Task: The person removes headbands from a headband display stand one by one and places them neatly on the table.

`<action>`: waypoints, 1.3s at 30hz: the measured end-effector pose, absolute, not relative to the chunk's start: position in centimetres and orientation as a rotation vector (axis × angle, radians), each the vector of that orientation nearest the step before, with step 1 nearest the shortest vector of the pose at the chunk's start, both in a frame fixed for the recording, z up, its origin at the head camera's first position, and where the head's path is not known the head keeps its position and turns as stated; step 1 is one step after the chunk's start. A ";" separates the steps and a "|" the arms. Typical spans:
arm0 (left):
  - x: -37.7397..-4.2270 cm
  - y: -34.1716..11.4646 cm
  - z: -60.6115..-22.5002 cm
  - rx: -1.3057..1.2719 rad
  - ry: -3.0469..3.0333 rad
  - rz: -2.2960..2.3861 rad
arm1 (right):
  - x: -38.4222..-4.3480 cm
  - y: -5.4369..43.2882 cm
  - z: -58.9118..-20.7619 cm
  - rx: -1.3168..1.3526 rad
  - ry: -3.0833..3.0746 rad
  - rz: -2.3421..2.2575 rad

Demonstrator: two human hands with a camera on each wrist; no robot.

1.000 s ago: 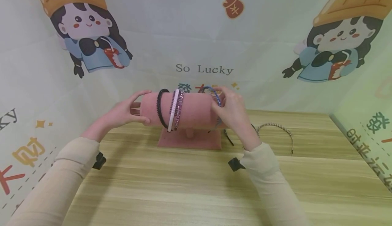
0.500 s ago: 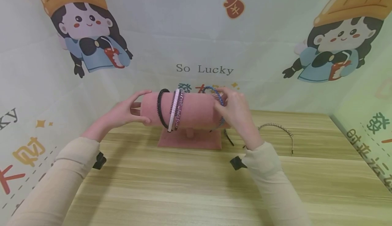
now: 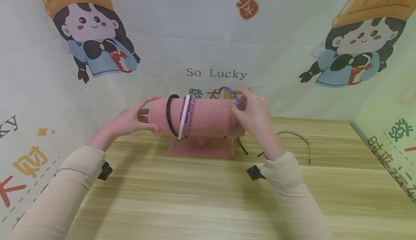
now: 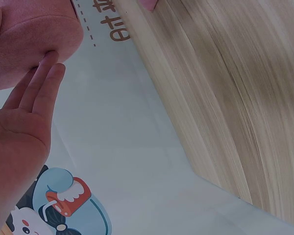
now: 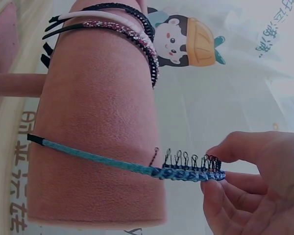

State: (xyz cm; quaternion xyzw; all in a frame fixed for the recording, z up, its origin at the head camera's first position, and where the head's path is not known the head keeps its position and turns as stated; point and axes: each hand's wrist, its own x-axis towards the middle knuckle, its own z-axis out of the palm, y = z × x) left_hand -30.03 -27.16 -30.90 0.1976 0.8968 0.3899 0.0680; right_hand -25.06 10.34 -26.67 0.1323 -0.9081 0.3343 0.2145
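Evidently, the left hand grips the pink roll at its left end (probably steadying it), while the right hand pinches the blue headband by its arch near the right end

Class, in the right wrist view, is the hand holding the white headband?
No, the right hand pinches the blue headband; the white headband sits on the pink roll.

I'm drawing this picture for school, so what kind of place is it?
Probably a tabletop display corner for hair accessories: a pink stand holds several headbands, it sits on a wood-grain tabletop, and a cartoon-printed backdrop hangs behind.
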 end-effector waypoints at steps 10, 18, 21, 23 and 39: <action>-30.1 -27.2 -30.8 0.605 2.705 1.151 | -24.9 10.6 -26.5 0.359 -2.573 0.894; -29.9 -27.0 -30.7 0.591 2.712 1.137 | -24.9 11.1 -26.4 0.318 -2.586 0.881; -29.9 -27.0 -30.7 0.590 2.710 1.140 | -24.9 11.4 -26.2 0.324 -2.576 0.865; -29.9 -27.1 -30.7 0.589 2.712 1.141 | -24.9 11.5 -26.2 0.324 -2.569 0.859; -30.0 -27.1 -30.9 0.594 2.708 1.170 | -24.5 13.5 -25.0 0.304 -2.508 0.876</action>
